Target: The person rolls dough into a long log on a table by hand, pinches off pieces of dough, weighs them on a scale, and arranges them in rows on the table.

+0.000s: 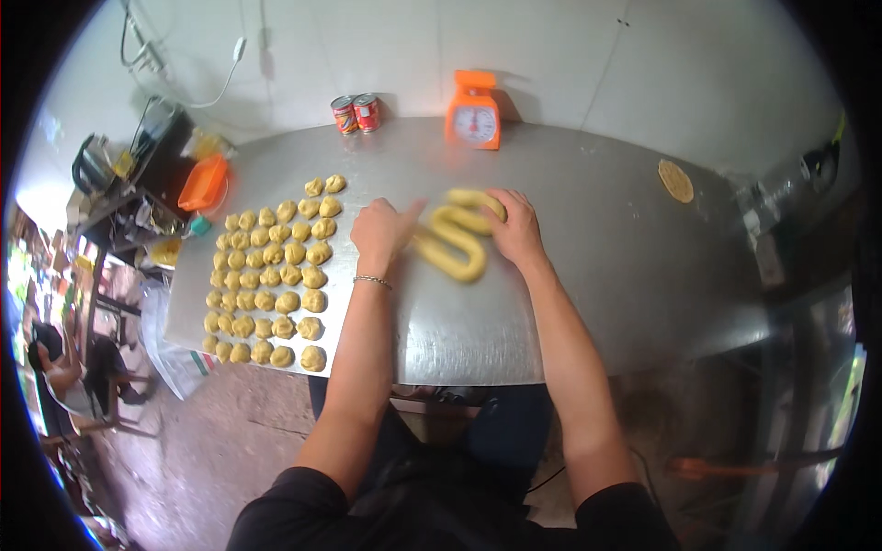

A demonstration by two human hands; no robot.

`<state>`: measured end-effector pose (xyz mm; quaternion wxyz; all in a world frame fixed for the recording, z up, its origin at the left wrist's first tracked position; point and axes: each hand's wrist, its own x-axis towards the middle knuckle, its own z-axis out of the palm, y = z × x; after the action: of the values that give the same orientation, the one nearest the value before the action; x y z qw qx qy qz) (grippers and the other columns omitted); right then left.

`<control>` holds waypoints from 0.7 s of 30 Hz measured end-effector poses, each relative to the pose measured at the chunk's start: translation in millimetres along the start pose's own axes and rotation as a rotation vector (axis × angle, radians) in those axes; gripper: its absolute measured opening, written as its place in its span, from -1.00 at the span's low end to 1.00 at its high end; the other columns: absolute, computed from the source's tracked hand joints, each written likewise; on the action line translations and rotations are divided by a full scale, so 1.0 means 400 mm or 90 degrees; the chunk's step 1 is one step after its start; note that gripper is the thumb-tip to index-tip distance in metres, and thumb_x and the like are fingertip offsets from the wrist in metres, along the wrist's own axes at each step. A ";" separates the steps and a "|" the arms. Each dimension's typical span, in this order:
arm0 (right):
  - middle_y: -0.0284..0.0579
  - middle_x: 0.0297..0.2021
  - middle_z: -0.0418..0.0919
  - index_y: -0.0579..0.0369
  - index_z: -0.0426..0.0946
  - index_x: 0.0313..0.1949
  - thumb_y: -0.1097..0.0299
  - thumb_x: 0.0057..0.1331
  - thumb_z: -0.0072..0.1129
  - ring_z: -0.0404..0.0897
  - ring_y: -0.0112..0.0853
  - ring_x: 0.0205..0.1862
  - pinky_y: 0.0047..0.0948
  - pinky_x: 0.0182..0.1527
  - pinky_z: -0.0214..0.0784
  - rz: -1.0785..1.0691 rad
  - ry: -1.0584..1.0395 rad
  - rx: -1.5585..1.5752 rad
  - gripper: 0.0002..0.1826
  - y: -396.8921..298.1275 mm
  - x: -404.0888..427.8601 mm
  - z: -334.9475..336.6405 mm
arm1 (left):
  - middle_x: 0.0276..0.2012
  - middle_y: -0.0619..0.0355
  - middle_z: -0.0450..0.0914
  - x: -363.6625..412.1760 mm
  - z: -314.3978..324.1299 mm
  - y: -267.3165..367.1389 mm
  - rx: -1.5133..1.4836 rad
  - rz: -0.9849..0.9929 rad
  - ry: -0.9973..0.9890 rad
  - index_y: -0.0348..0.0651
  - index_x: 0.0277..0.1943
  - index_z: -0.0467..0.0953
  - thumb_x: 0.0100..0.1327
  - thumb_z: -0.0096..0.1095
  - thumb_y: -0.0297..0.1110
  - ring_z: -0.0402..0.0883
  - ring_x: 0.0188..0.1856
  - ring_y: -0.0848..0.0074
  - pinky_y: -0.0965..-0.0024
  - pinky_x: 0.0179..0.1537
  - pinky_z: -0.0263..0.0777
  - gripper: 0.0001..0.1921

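A long yellow dough rope (458,237) lies folded in S-shaped curves on the metal table (468,337) before me. My right hand (513,224) rests on the upper right bend, fingers curled over the dough. At the rope's left end is my left hand (382,231), partly blurred, with its thumb raised; whether it grips the dough cannot be told. Rows of yellow dough balls (273,254) cover the table's left part, beside my left forearm.
An orange kitchen scale (474,117) and two tin cans (355,114) stand along the wall. A flat round piece (675,181) lies far right. An orange plastic tray (204,183) and an electric kettle (96,165) are at the left. A person (69,386) sits at far left.
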<state>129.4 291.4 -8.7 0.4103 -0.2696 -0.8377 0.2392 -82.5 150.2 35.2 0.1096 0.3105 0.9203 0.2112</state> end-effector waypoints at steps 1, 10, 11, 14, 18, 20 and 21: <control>0.06 0.01 0.75 0.20 0.70 0.10 0.31 0.41 0.41 0.66 0.03 0.12 -0.07 0.23 0.50 0.011 0.013 0.004 -0.66 -0.005 -0.001 -0.001 | -0.13 -0.14 0.85 -0.004 0.004 0.005 0.013 0.011 -0.002 -0.24 0.08 0.70 0.14 0.44 0.54 0.85 -0.08 0.04 0.08 -0.02 0.68 -0.12; 0.05 0.00 0.76 0.21 0.70 0.08 0.29 0.40 0.43 0.66 0.02 0.12 -0.06 0.25 0.48 -0.002 0.003 0.022 -0.66 -0.006 0.002 0.006 | -0.10 -0.16 0.84 0.013 0.051 -0.026 -0.030 0.092 0.064 -0.18 0.05 0.73 0.13 0.55 0.19 0.85 -0.06 0.02 0.07 0.01 0.68 -0.37; 0.05 0.00 0.76 0.20 0.70 0.08 0.29 0.40 0.43 0.66 0.01 0.12 -0.06 0.25 0.48 -0.004 0.006 0.022 -0.66 -0.009 0.004 0.008 | -0.11 -0.13 0.84 0.026 0.054 -0.040 -0.070 0.117 0.063 -0.19 0.05 0.74 0.10 0.58 0.04 0.85 -0.12 0.10 0.12 -0.03 0.69 -0.45; 0.04 0.01 0.76 0.19 0.70 0.08 0.28 0.40 0.43 0.66 0.01 0.11 -0.05 0.25 0.47 -0.001 0.005 0.012 -0.65 0.006 -0.002 0.009 | -0.17 -0.03 0.83 0.027 0.037 -0.049 -0.192 0.181 0.010 -0.22 0.04 0.75 0.07 0.61 -0.24 0.81 -0.22 0.28 0.24 -0.11 0.67 -0.54; 0.04 0.01 0.75 0.18 0.71 0.09 0.27 0.40 0.43 0.66 0.01 0.10 -0.05 0.25 0.47 -0.010 0.001 0.004 -0.65 0.003 0.000 0.010 | -0.28 0.10 0.79 0.020 0.007 -0.061 -0.318 0.285 -0.076 -0.30 0.03 0.75 0.07 0.60 -0.48 0.69 -0.31 0.53 0.36 -0.19 0.61 -0.60; 0.04 0.01 0.75 0.18 0.71 0.09 0.27 0.40 0.43 0.66 0.01 0.10 -0.05 0.24 0.47 -0.008 0.001 0.002 -0.65 -0.002 0.003 0.009 | -0.28 0.08 0.79 0.021 -0.001 -0.062 -0.307 0.282 -0.109 -0.32 0.03 0.76 0.09 0.60 -0.47 0.70 -0.30 0.52 0.34 -0.18 0.62 -0.61; 0.05 0.01 0.75 0.18 0.71 0.09 0.27 0.40 0.43 0.66 0.01 0.10 -0.05 0.24 0.47 -0.003 0.004 0.000 -0.65 -0.002 0.003 0.009 | -0.27 0.06 0.80 0.022 -0.001 -0.064 -0.294 0.280 -0.145 -0.34 0.03 0.78 0.11 0.60 -0.46 0.71 -0.30 0.52 0.32 -0.17 0.62 -0.61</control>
<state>125.8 291.0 -9.3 0.4131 -0.2686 -0.8371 0.2374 -102.9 137.2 23.3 0.2306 0.4905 0.7409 0.3966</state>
